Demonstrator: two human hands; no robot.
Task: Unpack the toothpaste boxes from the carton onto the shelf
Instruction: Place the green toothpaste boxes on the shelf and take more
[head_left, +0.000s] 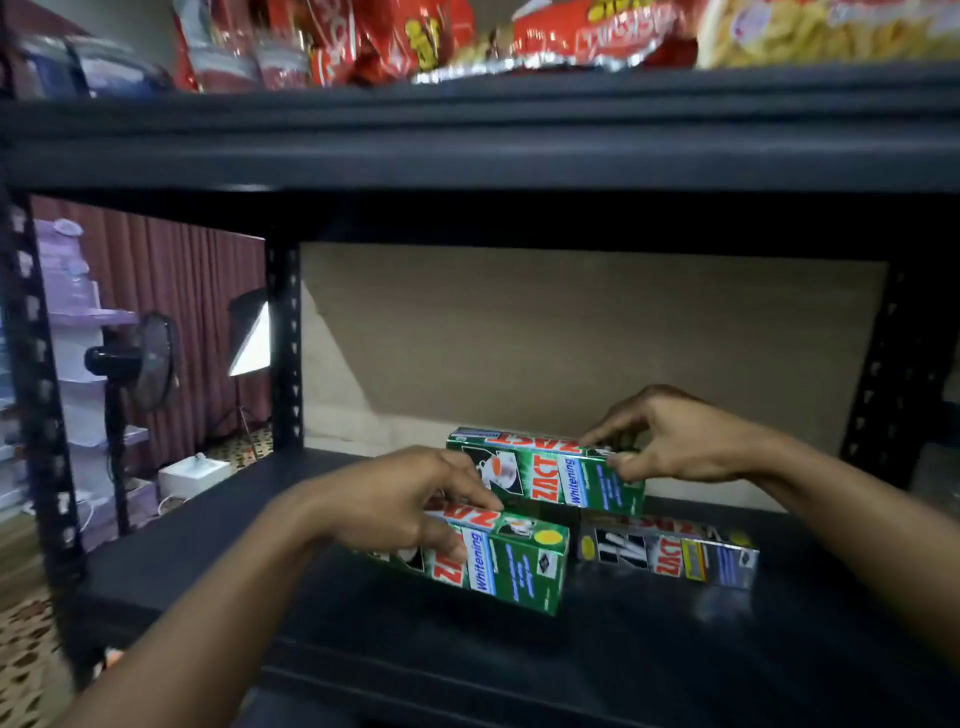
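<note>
Our left hand (395, 499) grasps the front green toothpaste box (514, 566) from above, at the middle of the shelf (363, 639). Our right hand (670, 441) pinches the right end of the rear green toothpaste box (550, 475), nearer the back edge. A silver toothpaste box (670, 553) lies just right of the front one

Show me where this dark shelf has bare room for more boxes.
The dark shelf is bare along its front edge, ahead of the boxes, and at left between the perforated black post and the front green box. The middle is crowded: the left hand grips that box, the right hand the rear green box, the silver box beside them.
</note>
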